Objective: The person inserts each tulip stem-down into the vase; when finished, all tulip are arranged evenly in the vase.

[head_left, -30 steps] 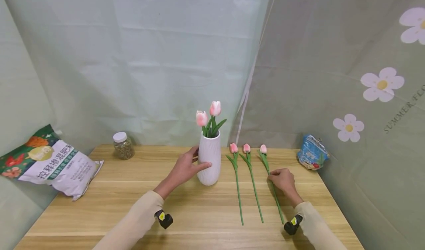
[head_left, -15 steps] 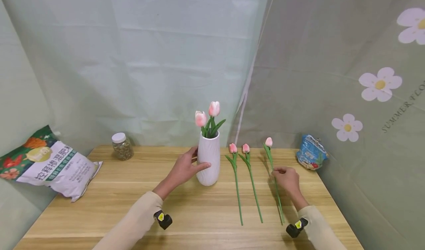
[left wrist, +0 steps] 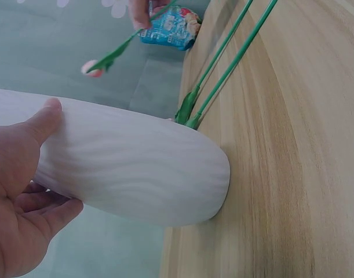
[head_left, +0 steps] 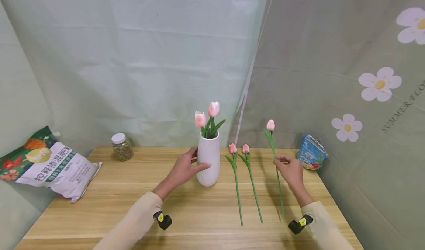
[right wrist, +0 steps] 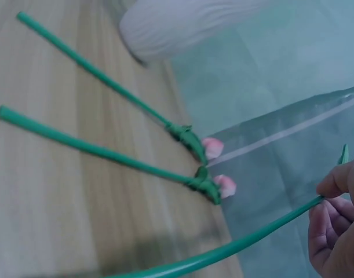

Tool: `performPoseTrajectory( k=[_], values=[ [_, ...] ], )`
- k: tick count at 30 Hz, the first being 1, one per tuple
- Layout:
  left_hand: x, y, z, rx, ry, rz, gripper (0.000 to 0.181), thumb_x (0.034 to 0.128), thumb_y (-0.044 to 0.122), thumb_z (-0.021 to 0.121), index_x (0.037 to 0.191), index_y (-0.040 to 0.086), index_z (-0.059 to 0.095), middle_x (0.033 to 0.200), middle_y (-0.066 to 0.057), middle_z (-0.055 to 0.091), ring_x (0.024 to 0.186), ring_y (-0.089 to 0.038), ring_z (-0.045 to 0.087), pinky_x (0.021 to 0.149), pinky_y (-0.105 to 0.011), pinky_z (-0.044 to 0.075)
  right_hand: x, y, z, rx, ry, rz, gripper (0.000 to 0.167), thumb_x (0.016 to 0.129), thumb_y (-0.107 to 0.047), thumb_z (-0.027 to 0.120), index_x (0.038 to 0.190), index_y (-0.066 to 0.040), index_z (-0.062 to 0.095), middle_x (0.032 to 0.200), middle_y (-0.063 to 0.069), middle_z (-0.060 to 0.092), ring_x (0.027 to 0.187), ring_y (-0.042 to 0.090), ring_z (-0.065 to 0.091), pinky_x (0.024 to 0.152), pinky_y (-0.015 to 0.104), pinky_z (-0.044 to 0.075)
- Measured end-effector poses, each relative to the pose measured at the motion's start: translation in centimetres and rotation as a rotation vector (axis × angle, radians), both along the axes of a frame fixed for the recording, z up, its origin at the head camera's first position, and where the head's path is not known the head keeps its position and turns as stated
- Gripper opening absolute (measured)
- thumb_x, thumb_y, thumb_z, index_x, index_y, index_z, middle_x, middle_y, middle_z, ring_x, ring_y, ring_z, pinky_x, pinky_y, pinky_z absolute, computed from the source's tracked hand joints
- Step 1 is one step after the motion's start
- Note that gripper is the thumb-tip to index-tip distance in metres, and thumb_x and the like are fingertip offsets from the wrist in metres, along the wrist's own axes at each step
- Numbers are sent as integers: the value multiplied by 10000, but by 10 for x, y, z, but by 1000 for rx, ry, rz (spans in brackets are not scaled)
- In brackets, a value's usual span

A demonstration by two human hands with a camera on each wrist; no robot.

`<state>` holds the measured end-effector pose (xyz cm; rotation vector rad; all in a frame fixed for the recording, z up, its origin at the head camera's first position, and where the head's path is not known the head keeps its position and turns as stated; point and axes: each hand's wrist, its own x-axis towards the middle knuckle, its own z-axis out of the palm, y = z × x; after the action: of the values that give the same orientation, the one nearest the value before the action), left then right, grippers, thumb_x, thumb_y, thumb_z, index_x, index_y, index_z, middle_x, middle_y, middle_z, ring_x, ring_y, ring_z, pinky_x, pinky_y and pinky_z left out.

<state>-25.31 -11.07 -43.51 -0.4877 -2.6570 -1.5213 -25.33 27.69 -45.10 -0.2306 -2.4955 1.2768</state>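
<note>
A white ribbed vase [head_left: 209,163] stands upright on the table with two pink tulips [head_left: 214,110] in it. My left hand [head_left: 183,172] holds the vase from its left side, thumb on the front and fingers round the back. Between thumb and fingertips, my right hand [head_left: 290,170] pinches the green stem of a single pink tulip [head_left: 270,125], raised with its bloom up and its stem slanting down. In the right wrist view this stem [right wrist: 246,240] crosses the bottom of the picture. Two more tulips [head_left: 237,185] [head_left: 252,183] lie side by side between the vase and my right hand.
The wooden table [head_left: 196,216] meets a pale cloth backdrop. At the back left is a white-lidded jar [head_left: 122,147], with a large printed bag [head_left: 56,161] farther left. A blue packet [head_left: 312,152] stands at the right edge.
My right hand has lifted the rightmost tulip off the table, moving up and slightly right with it. My left hand has stayed on the vase.
</note>
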Motion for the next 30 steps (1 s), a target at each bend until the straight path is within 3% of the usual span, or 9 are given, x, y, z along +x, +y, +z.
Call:
performPoseTrajectory(
  k=[6, 17, 30],
  values=[
    [1, 0, 0, 8, -4, -1, 850, 870, 419, 817, 1521, 40, 424, 1465, -178, 551, 1326, -347, 565, 1086, -506, 504, -3, -5, 12, -23, 39, 6, 276, 957, -218, 701, 1171, -53, 752, 1078, 146, 746, 952, 262, 679, 728, 298, 565],
    [2, 1, 2, 6, -11, 1, 844, 875, 405, 816, 1522, 35, 420, 1464, -183, 549, 1329, -353, 560, 1089, -507, 501, -6, -15, 36, -74, 142, -4, 307, 978, -260, 707, 1202, -52, 723, 1099, 136, 717, 886, 107, 619, 661, 167, 535],
    [1, 1, 0, 9, 6, 1, 835, 871, 406, 819, 1506, 22, 436, 1445, -181, 567, 1314, -347, 573, 1079, -508, 508, -8, -29, 69, -199, 259, 68, 343, 967, -237, 730, 1251, -46, 712, 1086, 115, 682, 875, 44, 621, 714, 184, 601]
  ],
)
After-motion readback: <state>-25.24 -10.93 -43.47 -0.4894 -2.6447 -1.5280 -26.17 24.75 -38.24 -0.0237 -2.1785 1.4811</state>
